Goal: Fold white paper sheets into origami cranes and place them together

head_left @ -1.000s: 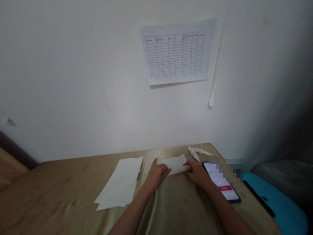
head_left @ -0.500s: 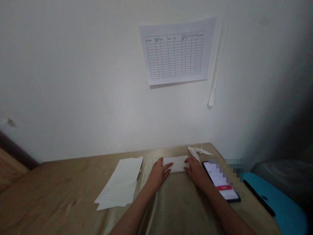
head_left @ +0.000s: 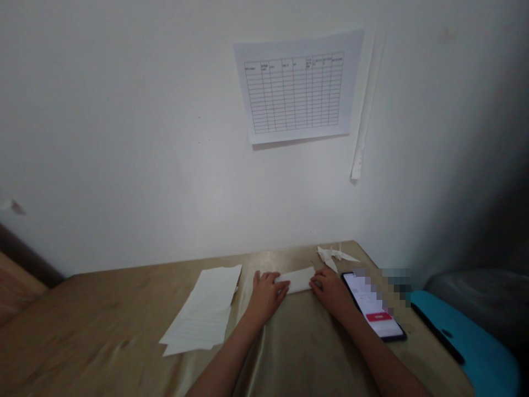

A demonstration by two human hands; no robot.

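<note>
Between left hand (head_left: 266, 298) and right hand (head_left: 330, 292), a folded paper strip (head_left: 295, 280), seemingly touched only by open fingers (head_left: 282, 288)

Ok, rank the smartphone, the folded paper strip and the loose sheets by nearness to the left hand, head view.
From the left hand, nearest first:
1. Folded paper strip: to its right, touching it.
2. Stack of loose white sheets: to its left, a little apart.
3. Smartphone: farther right, past the strip.
</note>
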